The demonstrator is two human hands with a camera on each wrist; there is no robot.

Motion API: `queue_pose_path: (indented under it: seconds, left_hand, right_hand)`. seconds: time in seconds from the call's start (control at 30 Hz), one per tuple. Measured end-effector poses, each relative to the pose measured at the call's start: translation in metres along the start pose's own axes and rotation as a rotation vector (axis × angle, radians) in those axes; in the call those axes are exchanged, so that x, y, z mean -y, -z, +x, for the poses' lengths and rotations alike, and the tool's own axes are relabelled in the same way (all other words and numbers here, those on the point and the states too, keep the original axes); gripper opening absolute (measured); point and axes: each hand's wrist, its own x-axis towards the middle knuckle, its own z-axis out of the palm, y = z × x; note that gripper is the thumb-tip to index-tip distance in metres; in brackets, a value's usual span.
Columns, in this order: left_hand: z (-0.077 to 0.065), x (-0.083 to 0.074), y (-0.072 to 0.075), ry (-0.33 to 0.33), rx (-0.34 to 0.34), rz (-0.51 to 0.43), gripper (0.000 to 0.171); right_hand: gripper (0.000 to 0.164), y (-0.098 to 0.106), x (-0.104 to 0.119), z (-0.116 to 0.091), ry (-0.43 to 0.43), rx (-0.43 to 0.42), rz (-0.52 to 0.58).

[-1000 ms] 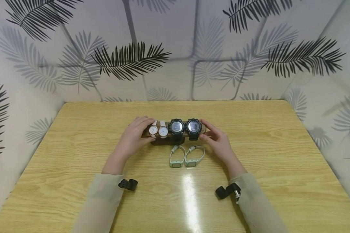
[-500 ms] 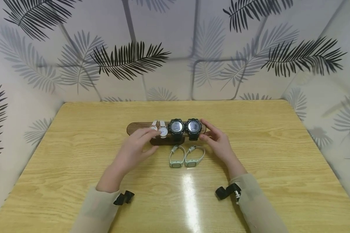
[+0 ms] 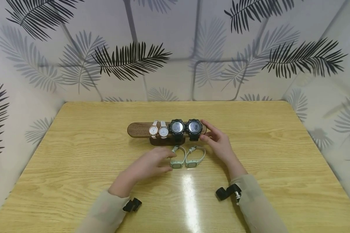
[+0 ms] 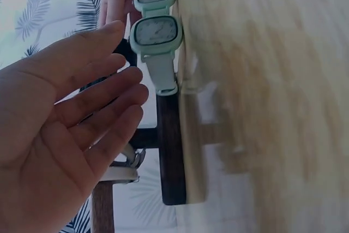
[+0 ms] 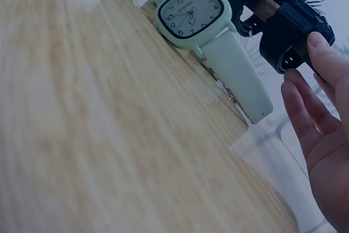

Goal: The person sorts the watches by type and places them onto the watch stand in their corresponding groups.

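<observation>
My left hand [image 3: 148, 164] reaches in with fingers and thumb apart, right beside the left mint-green watch [image 3: 176, 165]. In the left wrist view its fingers are loosely bent and hold nothing. The right mint-green watch [image 3: 192, 164] lies on the table alongside, both straps buckled into loops. Behind them stands a dark wooden watch stand [image 3: 138, 130]. Two white-strapped watches [image 3: 163, 132] and two chunky black digital watches [image 3: 194, 127] sit around its bar. My right hand [image 3: 218, 142] holds the bar's right end between thumb and fingers, close against the outer black watch [image 5: 297, 34].
The wooden table [image 3: 84, 155] extends widely to both sides. A wall covering [image 3: 175, 77] with a leaf pattern rises directly behind its far edge. Black wrist cameras [image 3: 132, 205] jut inward from both sleeves.
My left hand has let go of the stand's left end, passed over the white-strapped watches and come forward to the left mint-green watch. My right hand has stayed on the stand.
</observation>
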Motion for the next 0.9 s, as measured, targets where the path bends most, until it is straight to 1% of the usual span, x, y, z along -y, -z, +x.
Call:
queue_pose_path:
  seconds: [0.07,0.17,0.33,0.47,0.63,0.83,0.9]
  left_hand:
    - [0.002,0.000,-0.003,0.003,0.026,0.006,0.041]
    - [0.005,0.000,-0.008,0.015,0.047,0.013,0.039]
    - [0.009,-0.001,-0.013,0.052,0.063,0.039,0.036]
    - [0.013,-0.002,-0.016,0.065,0.072,0.062,0.034]
    - [0.018,-0.003,-0.020,0.054,0.063,0.094,0.030]
    - [0.022,-0.005,-0.021,0.042,0.036,0.128,0.015]
    - [0.022,-0.006,-0.020,0.045,0.024,0.117,0.011]
  right_hand:
    - [0.054,0.000,0.001,0.000,0.001,0.001,0.005]
    - [0.054,0.000,0.001,0.000,0.005,0.003,0.014]
    - [0.053,0.000,0.001,0.000,0.018,0.001,0.010]
    - [0.054,0.000,0.000,0.000,0.010,0.002,0.016]
    - [0.054,0.001,-0.001,-0.001,-0.005,0.004,0.034]
    - [0.054,0.001,-0.001,0.000,-0.003,0.002,0.043]
    - [0.054,0.001,-0.009,0.002,-0.007,0.002,0.049]
